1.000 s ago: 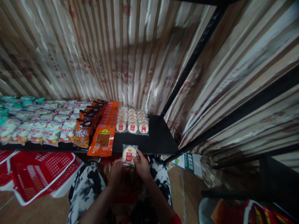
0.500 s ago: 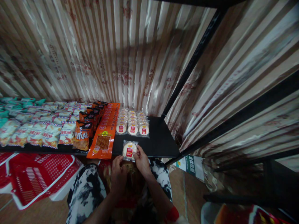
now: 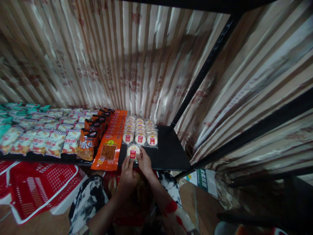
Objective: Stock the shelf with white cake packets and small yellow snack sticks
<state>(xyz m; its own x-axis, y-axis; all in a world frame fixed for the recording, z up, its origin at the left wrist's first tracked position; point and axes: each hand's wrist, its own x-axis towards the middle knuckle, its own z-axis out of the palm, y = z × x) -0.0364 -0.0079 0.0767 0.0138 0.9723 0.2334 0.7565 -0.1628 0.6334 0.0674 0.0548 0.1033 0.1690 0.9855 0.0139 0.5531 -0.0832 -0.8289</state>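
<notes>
A round, pale biscuit in a clear packet with a red label (image 3: 133, 152) is held at the front of the black shelf (image 3: 168, 153). My right hand (image 3: 144, 161) grips its right side, thumb on the front. My left hand (image 3: 127, 173) has its fingertips on the packet's lower left edge. Just behind stand three rows of the same packets (image 3: 140, 137). To the left lies a long orange snack packet (image 3: 107, 148) with a window showing brown sticks.
Orange and black snack bags (image 3: 86, 143), white bags (image 3: 52, 142) and green bags (image 3: 5, 122) fill the shelf's left part. A red basket (image 3: 44, 186) sits below on the floor. A black post (image 3: 202, 75) rises at the shelf's right end.
Both hands have moved the packet forward over the shelf, closer to the rows behind. My left fingers now reach further up onto its lower edge. The camera view has shifted slightly.
</notes>
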